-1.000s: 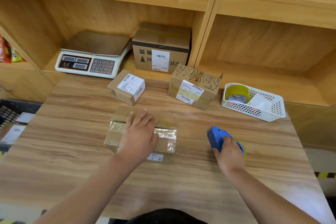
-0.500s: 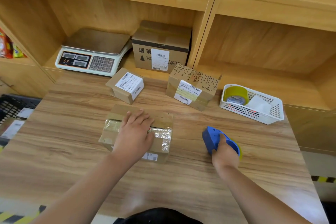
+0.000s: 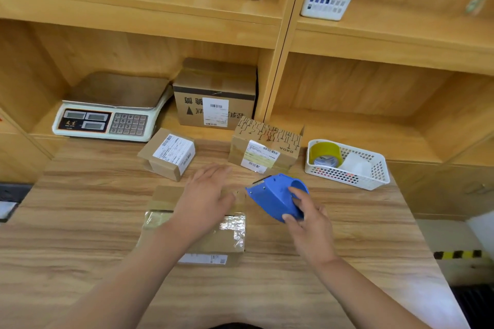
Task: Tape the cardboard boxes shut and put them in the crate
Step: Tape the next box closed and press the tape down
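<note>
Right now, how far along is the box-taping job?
Done: clear tape crosses the near box. In hand: left hand lies over it; right hand grips the blue dispenser. Left: it, the labelled box and the patterned box sit on the table, uncrated.

- A single view, from a camera on the person's head, set above the near edge of the surface [image 3: 80,235] and tilted forward and down.
- It faces the shelf unit [image 3: 278,35] behind the surface and takes it almost square on. The scale [image 3: 107,112] is at the left, and a white basket [image 3: 331,2] on the upper shelf is near the top edge.
- The wide lens bows the shelf boards and lets a strip of floor [image 3: 454,270] show at the lower right.
- It sits close. Both forearms come in from the bottom edge, and mid-frame are the left hand [image 3: 205,200] over a box [image 3: 213,243] and the right hand [image 3: 310,224] gripping the blue tape dispenser [image 3: 272,195].
</note>
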Motion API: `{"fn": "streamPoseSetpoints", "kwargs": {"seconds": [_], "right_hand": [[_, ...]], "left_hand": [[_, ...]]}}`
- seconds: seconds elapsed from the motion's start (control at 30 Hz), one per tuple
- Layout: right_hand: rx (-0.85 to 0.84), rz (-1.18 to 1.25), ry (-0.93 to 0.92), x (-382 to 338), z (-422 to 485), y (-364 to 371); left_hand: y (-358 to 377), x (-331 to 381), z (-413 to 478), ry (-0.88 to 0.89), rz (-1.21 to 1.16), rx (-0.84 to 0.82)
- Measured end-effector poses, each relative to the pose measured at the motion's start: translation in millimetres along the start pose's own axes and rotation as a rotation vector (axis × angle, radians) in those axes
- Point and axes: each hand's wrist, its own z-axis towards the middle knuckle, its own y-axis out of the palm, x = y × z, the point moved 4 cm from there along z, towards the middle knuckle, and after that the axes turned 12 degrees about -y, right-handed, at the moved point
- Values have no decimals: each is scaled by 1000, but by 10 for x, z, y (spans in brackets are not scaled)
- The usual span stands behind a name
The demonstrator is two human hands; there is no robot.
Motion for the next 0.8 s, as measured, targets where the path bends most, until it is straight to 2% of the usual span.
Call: {"fn": "streamPoseSetpoints", "kwargs": {"seconds": [0.17,0.43,0.6,0.8], "right_hand": [[40,-4,-147,-263,46,-7],[133,-35,-329,-499,71,-11],[132,-57,-385,-538,68,-28],[192,-84,-556,-694,66,-101]], "left_hand": [[-209,116,83,5,-174,-9],[-390,46,144,-43,-236,-47],[-431,39,112,-122,-310,-40],[-436,28,80,-164,-426,-41]]}}
